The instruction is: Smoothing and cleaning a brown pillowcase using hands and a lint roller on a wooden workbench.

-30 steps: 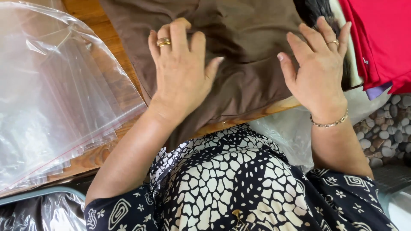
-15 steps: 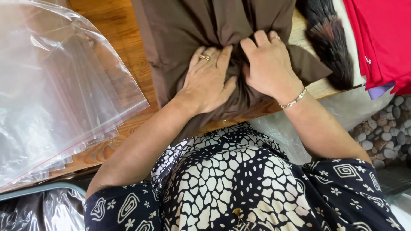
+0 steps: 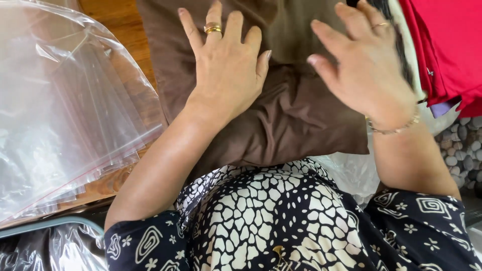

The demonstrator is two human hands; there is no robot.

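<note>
So the left hand (image 3: 223,75) was flat on the brown cloth (image 3: 296,115), palm down, fingers spread, not gripping anything, just pressing on the fabric. There was a gold ring (image 3: 213,29) on one finger. The right hand (image 3: 366,70) was open too, fingers fanned out, sitting over the right side of the same cloth. It was a bit blurred, so I honestly couldn't tell if the palm was touching the fabric or just above it. It had a thin ring and a bracelet (image 3: 394,128) at the wrist.

The brown cloth lay folded under both hands, a crease running between them, its near edge hanging over the person's lap and the patterned black-and-white dress (image 3: 281,221).

Well out past the left hand was a stack of clear plastic bags (image 3: 65,115) on the wooden table (image 3: 118,20). Just past the right hand's fingers was a pile of red fabric (image 3: 447,45), with pebbled floor (image 3: 464,150) below it.
</note>
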